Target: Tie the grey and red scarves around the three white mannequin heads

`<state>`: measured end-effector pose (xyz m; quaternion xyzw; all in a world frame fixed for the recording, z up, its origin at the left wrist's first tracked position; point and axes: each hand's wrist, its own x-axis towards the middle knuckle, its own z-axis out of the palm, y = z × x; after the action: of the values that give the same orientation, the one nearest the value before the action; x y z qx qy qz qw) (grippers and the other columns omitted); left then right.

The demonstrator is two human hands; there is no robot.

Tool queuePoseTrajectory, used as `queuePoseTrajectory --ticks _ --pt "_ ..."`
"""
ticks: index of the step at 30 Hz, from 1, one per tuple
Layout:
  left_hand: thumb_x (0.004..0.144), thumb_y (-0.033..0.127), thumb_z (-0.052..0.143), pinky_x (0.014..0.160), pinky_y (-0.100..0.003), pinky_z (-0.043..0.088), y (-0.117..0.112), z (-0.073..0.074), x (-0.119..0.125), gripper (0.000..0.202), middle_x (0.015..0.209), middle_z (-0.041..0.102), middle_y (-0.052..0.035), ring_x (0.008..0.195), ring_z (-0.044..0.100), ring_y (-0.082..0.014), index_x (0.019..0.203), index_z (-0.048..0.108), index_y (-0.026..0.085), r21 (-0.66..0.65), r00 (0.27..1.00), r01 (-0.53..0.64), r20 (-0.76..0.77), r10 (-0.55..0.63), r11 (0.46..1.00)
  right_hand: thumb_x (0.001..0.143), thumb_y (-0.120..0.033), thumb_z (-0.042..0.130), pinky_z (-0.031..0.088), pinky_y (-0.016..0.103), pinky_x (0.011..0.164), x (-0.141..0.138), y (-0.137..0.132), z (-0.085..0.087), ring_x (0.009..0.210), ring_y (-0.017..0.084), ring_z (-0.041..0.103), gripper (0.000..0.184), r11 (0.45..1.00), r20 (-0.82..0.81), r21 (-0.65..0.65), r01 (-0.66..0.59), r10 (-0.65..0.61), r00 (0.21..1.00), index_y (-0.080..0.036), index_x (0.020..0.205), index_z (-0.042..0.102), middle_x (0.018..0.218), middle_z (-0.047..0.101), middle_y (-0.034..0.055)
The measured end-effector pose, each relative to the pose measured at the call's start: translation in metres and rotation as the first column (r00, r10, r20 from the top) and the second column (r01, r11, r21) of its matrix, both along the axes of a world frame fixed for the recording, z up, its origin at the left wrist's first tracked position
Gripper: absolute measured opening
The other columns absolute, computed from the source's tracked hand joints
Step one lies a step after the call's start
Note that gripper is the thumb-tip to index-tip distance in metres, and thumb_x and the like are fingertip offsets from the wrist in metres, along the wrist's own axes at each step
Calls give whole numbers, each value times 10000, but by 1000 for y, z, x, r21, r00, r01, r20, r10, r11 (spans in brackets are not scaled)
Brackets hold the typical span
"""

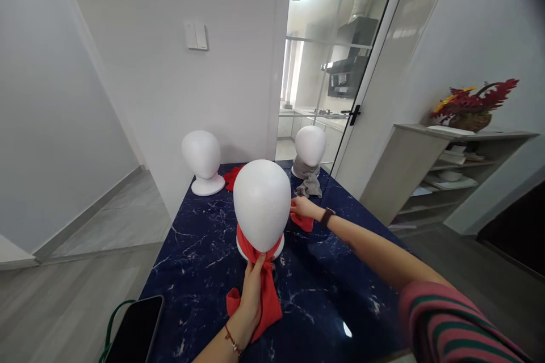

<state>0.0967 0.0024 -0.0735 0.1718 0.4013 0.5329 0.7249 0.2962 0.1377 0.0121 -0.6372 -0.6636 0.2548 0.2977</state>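
Observation:
In the head view, a white foam mannequin head stands upright in front of me, with a red scarf around its neck. My left hand is closed on the scarf at the front of the neck, thumb on top; one length hangs below onto the table and a bit shows left of the wrist. To the right of the head, my right hand pinches another part of the red cloth, which droops beneath the fingers. Its fingertips are partly hidden behind the head.
A bare mannequin head stands at the back left, beside more red cloth. Another head at the back right wears a grey scarf. A phone lies at the near left edge of the dark blue marbled table.

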Motion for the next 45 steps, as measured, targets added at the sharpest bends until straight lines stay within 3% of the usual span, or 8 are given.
queuePoseTrajectory --ticks 4,10,15,26,32,37,41,45 --pt "760 384 684 970 -347 442 0 4 1 443 1174 651 -73 1066 614 -220 1154 563 221 16 1000 -8 -30 8 1000 768 -315 642 373 216 486 9 -66 -20 509 123 541 186 965 -59 -200 -171 162 985 -143 712 594 580 610 6" --pt "783 311 669 961 -325 443 -2 13 1 388 1237 613 -75 1092 593 -210 1145 561 224 58 995 -23 -94 28 998 878 -421 444 378 228 595 -56 -136 -55 637 121 485 345 969 -300 2 -248 237 924 -145 715 571 742 619 23" --pt "795 228 638 884 -287 471 1 12 -3 253 1080 676 -96 997 628 -214 1037 603 163 137 965 7 -261 29 991 872 -527 408 380 238 582 -104 -135 -86 611 130 463 457 998 -495 56 33 -2 869 -137 688 559 671 588 25" --pt "638 127 696 806 -298 464 4 -5 -8 263 909 686 -76 859 624 -217 890 624 138 320 848 104 -524 85 942 730 -400 578 416 245 574 -98 -116 -97 585 147 532 298 992 -541 -71 108 -130 831 -124 626 614 639 636 41" --pt "542 56 738 710 -264 476 15 15 -43 338 826 708 -75 778 645 -211 865 661 122 220 816 371 -542 -203 902 688 -271 537 348 232 531 -98 -117 -97 530 123 472 211 989 -444 3 145 -129 887 -158 512 512 538 558 -4" --pt "673 103 662 367 -173 270 25 39 -91 150 413 528 28 333 400 -64 544 588 123 95 832 76 -554 -11 993 690 -266 531 314 238 517 -99 -119 -95 513 121 454 253 986 -385 32 163 -139 912 -178 470 443 506 525 -6" --pt "826 225 491 411 -182 382 22 49 -97 226 506 575 6 378 474 -78 631 573 146 72 891 -144 -426 161 987 698 -244 532 324 242 519 -99 -119 -95 517 133 473 257 986 -344 38 162 -140 928 -182 462 450 512 546 8" --pt "785 206 506 466 -218 442 8 37 -62 167 628 653 -59 486 577 -125 702 621 118 -28 968 2 -251 -9 1000 728 -228 512 345 241 534 -99 -118 -98 532 144 502 250 988 -318 56 144 -119 940 -177 485 490 538 576 17"
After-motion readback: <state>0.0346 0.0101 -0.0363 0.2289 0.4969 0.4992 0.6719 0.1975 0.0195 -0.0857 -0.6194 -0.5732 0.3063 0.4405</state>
